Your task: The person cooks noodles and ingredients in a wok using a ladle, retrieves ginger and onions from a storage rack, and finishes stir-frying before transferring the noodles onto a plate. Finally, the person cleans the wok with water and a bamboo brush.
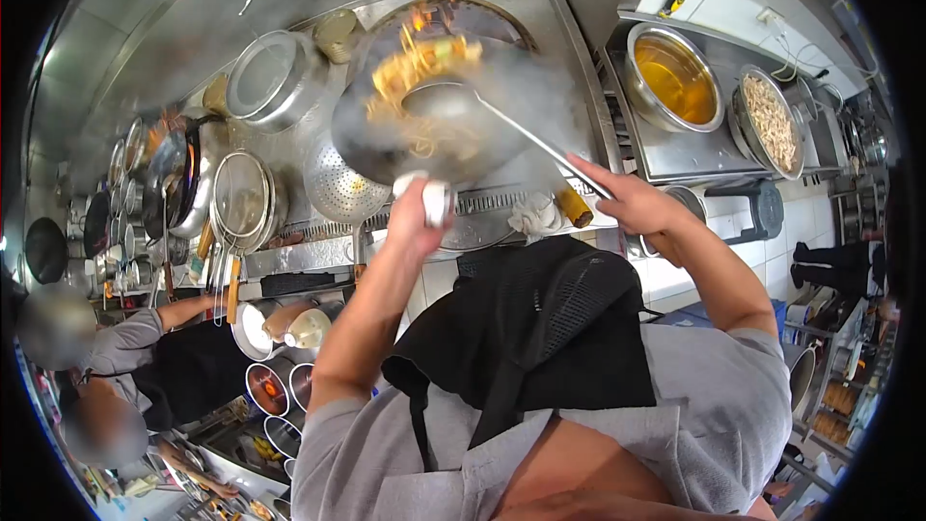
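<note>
My left hand [415, 217] is closed around the near edge of a dark wok [371, 150], with a folded white cloth [436, 201] under the grip. The wok is tilted over the burner. Yellowish stir-fried food [410, 72] is in the air above its far side, blurred, with small flames behind it. In my right hand [632, 198] is the long handle of a ladle [540, 143], whose bowl end reaches into the wok. Steam partly hides the wok's inside and the ladle's bowl.
A perforated strainer [345, 183] and a metal pot [275, 82] sit left of the wok. On the right counter stand a bowl of yellow liquid [675, 87] and a bowl of pale shredded food [769, 125]. A co-worker [183, 357] works at left.
</note>
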A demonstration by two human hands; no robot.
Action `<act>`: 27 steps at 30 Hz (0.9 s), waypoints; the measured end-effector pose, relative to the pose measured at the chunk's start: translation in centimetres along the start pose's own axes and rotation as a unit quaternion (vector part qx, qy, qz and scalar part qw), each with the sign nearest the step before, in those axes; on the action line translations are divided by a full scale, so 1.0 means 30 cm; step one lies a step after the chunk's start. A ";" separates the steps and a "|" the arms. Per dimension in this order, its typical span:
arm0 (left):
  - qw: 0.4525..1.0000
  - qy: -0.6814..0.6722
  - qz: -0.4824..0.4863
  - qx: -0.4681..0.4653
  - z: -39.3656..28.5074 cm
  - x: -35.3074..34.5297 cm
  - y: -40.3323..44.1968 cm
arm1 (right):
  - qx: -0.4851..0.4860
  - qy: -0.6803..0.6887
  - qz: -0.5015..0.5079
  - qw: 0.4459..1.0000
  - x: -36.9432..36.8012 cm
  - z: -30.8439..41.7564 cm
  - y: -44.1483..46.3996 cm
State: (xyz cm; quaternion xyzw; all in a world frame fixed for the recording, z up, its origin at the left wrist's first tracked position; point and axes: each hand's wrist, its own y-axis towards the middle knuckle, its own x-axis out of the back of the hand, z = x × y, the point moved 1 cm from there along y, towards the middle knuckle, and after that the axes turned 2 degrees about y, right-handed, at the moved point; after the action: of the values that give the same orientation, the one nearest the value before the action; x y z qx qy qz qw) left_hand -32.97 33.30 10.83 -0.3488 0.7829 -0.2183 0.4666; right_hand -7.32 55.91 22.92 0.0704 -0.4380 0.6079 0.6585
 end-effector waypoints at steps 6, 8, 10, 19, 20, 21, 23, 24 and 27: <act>0.994 0.070 -0.050 -0.059 -0.008 -0.068 0.248 | 0.016 -0.052 0.002 0.999 -0.141 -0.116 0.295; 0.991 0.029 -0.026 -0.127 0.097 0.047 0.325 | -0.026 -0.131 -0.026 0.991 -0.158 -0.083 0.383; 0.992 0.041 -0.010 -0.119 0.223 0.190 0.311 | -0.037 -0.222 -0.086 0.971 -0.135 -0.026 0.388; 0.997 -0.025 -0.040 -0.063 -0.020 -0.119 0.047 | -0.143 0.130 0.106 0.975 0.064 0.034 -0.067; 0.993 -0.021 -0.090 -0.073 -0.052 -0.175 0.079 | -0.143 0.124 0.105 0.976 0.048 0.003 -0.053; 0.993 -0.022 -0.085 -0.076 -0.041 -0.144 0.146 | -0.077 0.066 0.061 0.993 0.001 -0.061 -0.001; 0.992 0.075 0.002 -0.098 0.028 -0.001 0.357 | 0.032 -0.105 -0.051 0.993 -0.115 -0.201 0.145; 0.990 0.074 -0.004 -0.122 0.082 0.050 0.385 | -0.029 -0.162 -0.045 0.985 -0.127 -0.188 0.196; 0.990 0.071 0.025 -0.116 0.252 0.218 0.283 | -0.091 -0.243 -0.082 0.962 -0.144 -0.115 0.271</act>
State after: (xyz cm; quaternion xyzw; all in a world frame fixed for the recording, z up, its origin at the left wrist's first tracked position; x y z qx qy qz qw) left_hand -31.31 33.89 -2.17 -0.3644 0.8425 -0.1387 0.3717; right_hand -12.11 56.92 14.39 0.1921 -0.6310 0.4738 0.5835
